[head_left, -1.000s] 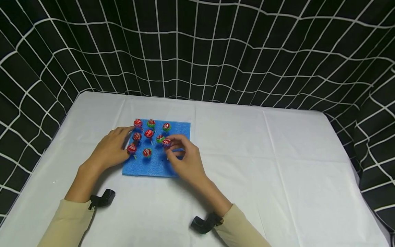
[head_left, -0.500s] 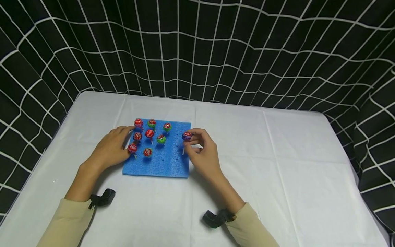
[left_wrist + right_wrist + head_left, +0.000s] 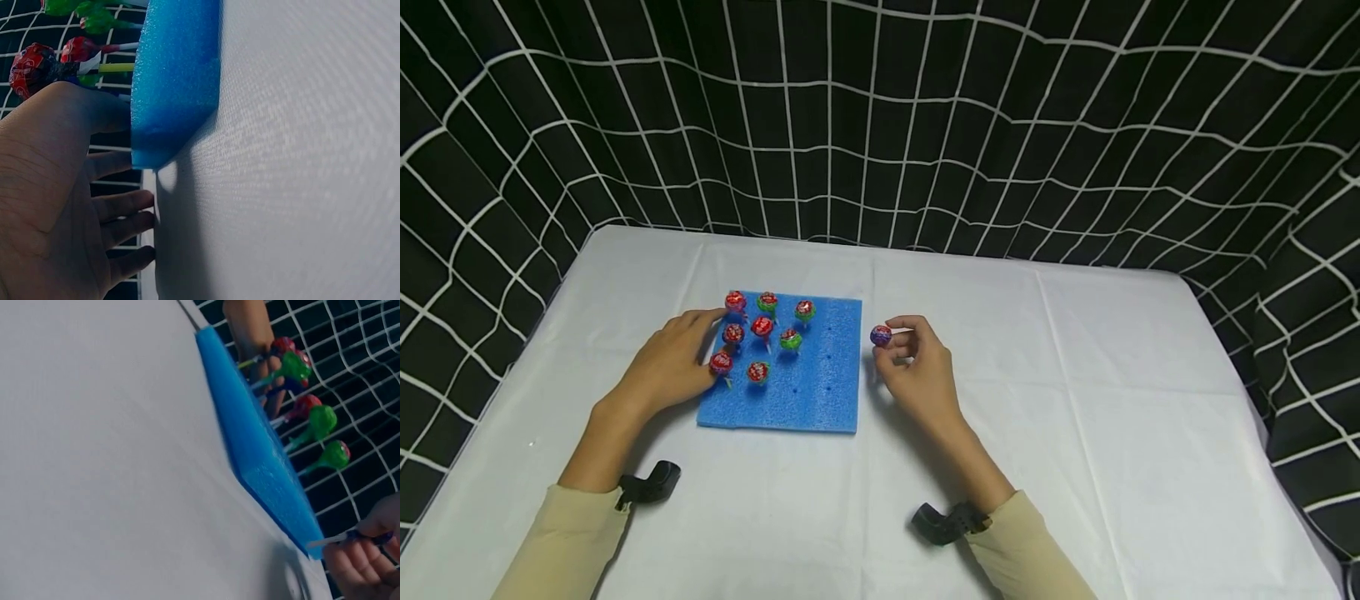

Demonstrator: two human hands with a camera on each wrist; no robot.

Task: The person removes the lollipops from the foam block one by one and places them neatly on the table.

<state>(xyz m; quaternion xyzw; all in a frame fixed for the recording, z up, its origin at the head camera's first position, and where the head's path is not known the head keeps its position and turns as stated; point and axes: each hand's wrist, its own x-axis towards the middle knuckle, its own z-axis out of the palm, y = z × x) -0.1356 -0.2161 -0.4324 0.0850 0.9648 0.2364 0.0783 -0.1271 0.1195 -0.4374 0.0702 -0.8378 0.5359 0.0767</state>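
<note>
We are pinching a purple-and-red lollipop [image 3: 881, 336] just right of the foam board [image 3: 820, 410] in our right hand [image 3: 922, 371]; a slack pinch could drop it. Our left hand [image 3: 670, 360] is resting wide at the board's left edge.

Noted white-clothed table [image 3: 1075, 417], creased to right of blue foam board [image 3: 767, 410]. Carries that board flat; extends farther beyond its right side than its left.

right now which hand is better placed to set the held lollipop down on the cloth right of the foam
Probably the right hand: it pinches the purple lollipop right of the blue foam, above the white cloth. The left hand is at the foam's left edge, near other lollipops.
</note>
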